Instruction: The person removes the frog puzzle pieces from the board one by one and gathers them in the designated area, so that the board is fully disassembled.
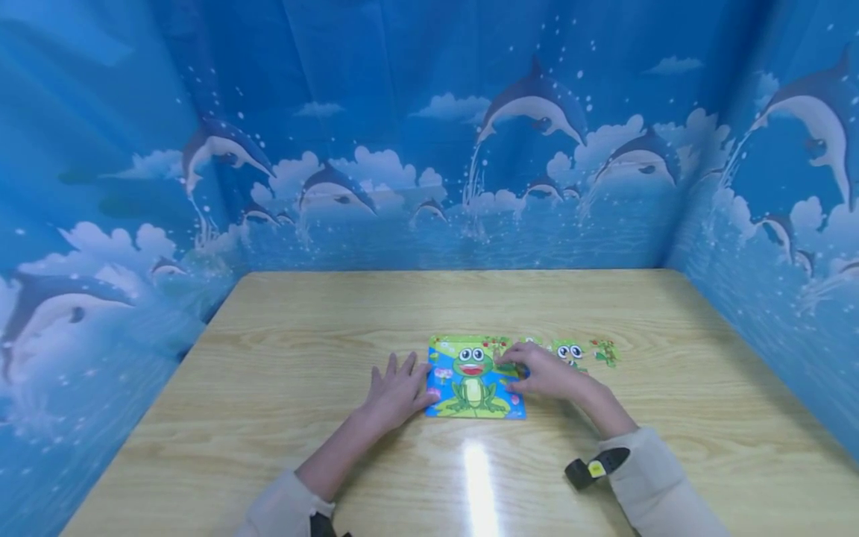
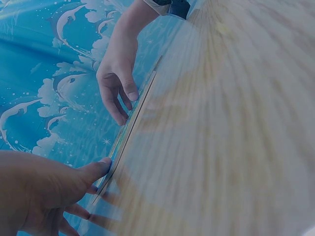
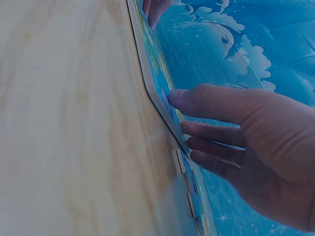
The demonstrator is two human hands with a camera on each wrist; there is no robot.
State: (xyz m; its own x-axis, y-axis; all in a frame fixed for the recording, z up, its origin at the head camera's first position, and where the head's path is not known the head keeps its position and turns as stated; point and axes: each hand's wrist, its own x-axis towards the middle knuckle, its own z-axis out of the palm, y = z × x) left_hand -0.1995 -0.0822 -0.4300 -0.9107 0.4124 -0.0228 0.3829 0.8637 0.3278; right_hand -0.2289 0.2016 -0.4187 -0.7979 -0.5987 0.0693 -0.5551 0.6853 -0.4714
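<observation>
A jigsaw puzzle board (image 1: 473, 394) with a smiling green frog on blue lies flat on the table. At its left edge my left hand (image 1: 396, 395) rests with fingers spread, the thumb touching the board's border. My right hand (image 1: 549, 373) reaches over the upper right of the board, with a gap between thumb and fingers. In the right wrist view, its thumb (image 3: 179, 98) and fingertips touch the board or lie very close to it. Whether a small piece sits under those fingertips is hidden.
Loose puzzle pieces with frog eyes (image 1: 569, 350) lie right of the board, partly behind the right hand. Another joined piece with a tree print (image 1: 605, 352) is farther right. The wooden table (image 1: 302, 313) meets a dolphin-printed curtain (image 1: 376, 134) at the back and sides.
</observation>
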